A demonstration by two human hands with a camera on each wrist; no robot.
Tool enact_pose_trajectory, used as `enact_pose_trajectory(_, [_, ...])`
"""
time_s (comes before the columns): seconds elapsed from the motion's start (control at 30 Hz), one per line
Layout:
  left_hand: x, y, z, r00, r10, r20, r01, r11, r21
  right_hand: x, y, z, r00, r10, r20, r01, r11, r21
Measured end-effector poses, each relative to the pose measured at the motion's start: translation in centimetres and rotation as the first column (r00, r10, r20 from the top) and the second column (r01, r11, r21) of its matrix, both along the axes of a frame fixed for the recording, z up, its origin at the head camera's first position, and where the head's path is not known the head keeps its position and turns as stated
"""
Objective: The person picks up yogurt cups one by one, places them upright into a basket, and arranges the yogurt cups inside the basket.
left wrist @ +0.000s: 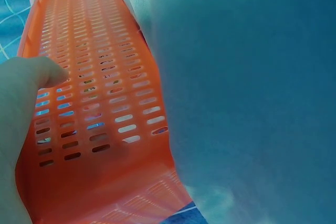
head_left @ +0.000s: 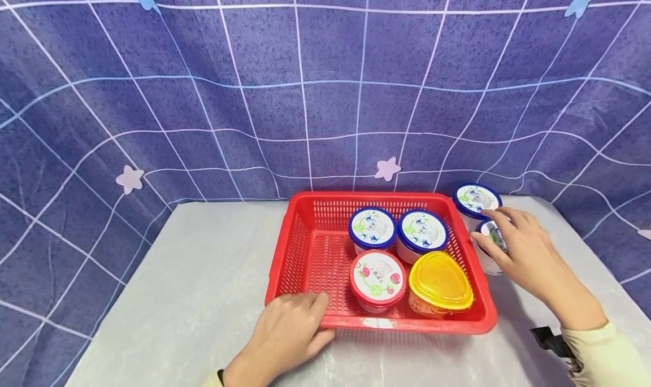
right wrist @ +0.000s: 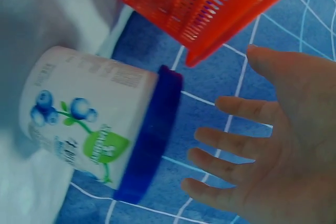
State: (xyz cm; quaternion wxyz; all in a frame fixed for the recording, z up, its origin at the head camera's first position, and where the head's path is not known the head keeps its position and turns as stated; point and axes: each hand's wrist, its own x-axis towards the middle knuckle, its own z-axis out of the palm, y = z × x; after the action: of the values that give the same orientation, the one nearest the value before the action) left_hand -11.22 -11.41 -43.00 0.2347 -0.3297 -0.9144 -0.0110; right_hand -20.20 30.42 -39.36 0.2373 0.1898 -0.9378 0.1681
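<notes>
Cream right sleeve (head_left: 607, 356), black left wristband (head_left: 220, 377), angular black piece (head_left: 553, 342) beside the sleeve

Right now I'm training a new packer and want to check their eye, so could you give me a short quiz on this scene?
1. How many tubs stand in the red basket?
2. True or false: the yellow-lidded tub stands beside the red-lidded tub.
3. Which hand grips the basket's rim, left or right?

Key:
1. Four.
2. True.
3. The left hand; the right hand is open.
</notes>
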Motion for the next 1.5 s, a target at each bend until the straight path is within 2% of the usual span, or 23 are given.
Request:
enact_pose_trajectory(0.17, [-0.1, 0.0, 0.1, 1.000, -0.005, 0.004, 0.005, 1.000, -0.001, -0.4, 0.4, -0.9, 1.000, -0.020, 0.022, 0.020, 1.000, 0.007])
enact_pose_trajectory(0.43, [-0.2, 0.0, 0.2, 1.000, -0.013, -0.016, 0.013, 1.000, 0.005, -0.9, 1.1, -1.5, 0.995, -0.078, 0.064, 0.078, 0.997, -0.003])
enact_pose_trajectory(0.77, [-0.2, 0.0, 0.3, 1.000, -0.005, -0.003, 0.005, 1.000, -0.002, -1.7, 1.9, -2.7, 0.991, -0.084, 0.101, 0.081, 0.996, 0.032])
enact_pose_trajectory(1.0, [0.0, 0.1, 0.4, 0.999, 0.013, 0.033, -0.012, 1.000, -0.009, -1.9, 2.1, -3.2, 0.990, -0.089, 0.106, 0.085, 0.996, 0.038])
enact_pose_trajectory(1.33, [0.0, 0.0, 0.3, 1.000, 0.001, 0.007, -0.001, 1.000, 0.002, -2.1, 2.0, -3.6, 0.994, -0.073, 0.079, 0.071, 0.997, 0.030])
enact_pose_trajectory(1.5, [0.0, 0.1, 0.3, 1.000, 0.004, 0.020, -0.004, 1.000, -0.001, -2.1, 2.2, -3.6, 0.996, -0.056, 0.067, 0.055, 0.998, 0.019])
